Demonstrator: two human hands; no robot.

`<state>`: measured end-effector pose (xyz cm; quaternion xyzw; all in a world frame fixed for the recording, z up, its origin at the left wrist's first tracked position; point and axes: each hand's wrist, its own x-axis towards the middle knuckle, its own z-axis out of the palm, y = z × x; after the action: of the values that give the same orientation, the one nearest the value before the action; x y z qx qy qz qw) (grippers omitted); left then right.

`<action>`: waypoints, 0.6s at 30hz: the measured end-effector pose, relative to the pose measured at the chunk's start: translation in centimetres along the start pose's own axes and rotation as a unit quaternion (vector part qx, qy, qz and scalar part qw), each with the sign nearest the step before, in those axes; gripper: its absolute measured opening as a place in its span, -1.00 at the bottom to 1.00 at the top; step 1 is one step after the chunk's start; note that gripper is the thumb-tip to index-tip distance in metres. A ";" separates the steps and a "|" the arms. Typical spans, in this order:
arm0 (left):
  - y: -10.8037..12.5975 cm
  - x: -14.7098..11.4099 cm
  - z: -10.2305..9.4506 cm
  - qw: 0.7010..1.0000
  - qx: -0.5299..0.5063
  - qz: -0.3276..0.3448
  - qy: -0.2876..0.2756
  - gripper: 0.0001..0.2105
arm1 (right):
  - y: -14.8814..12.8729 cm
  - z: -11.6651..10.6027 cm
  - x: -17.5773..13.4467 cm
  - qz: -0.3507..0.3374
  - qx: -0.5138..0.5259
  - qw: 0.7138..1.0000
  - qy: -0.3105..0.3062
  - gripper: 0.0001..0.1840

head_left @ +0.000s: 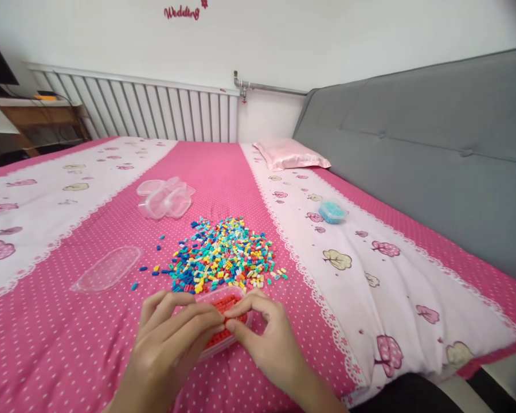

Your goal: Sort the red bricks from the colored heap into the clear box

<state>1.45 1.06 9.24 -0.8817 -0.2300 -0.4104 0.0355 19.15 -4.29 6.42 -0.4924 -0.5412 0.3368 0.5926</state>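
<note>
A clear plastic container [223,296] with red building bricks [230,302] in it sits close in front of me on the bed. Over it, my left hand [167,338] has its fingers bent and drawn together at the tips. My right hand [273,332] meets it there in a pinch of thumb and forefinger. Whatever lies between the fingertips is too small and covered to make out. Just beyond the container spreads a pile of small multicoloured bricks [227,252], blue, teal, yellow, red and white.
A clear lid [109,268] lies flat at left, with several empty clear containers [167,198] behind it. On the right rests a container of light blue pieces [332,211]. Farther back are a pink pillow [290,154], a grey headboard [421,115] and a white radiator [155,106].
</note>
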 end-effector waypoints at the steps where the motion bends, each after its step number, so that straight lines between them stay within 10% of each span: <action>1: -0.1 -0.2 0.0 1.000 -0.017 -0.007 -0.003 -0.92 | 0.1 0.1 0.0 -0.010 -0.002 1.000 0.002 -0.83; 11: -0.5 -1.0 0.6 0.989 -0.102 -0.102 -0.017 -0.83 | 1.3 0.8 0.0 -0.050 0.009 0.998 0.035 -0.79; 18: -1.1 -1.1 0.5 0.999 -0.021 -0.016 -0.030 -0.89 | 1.2 -0.6 0.5 -0.016 -0.074 0.997 -0.004 -0.93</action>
<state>0.71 1.74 7.95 -0.8905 -0.2360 -0.3890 0.0036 19.99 -3.63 5.50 -0.5248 -0.5749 0.2886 0.5574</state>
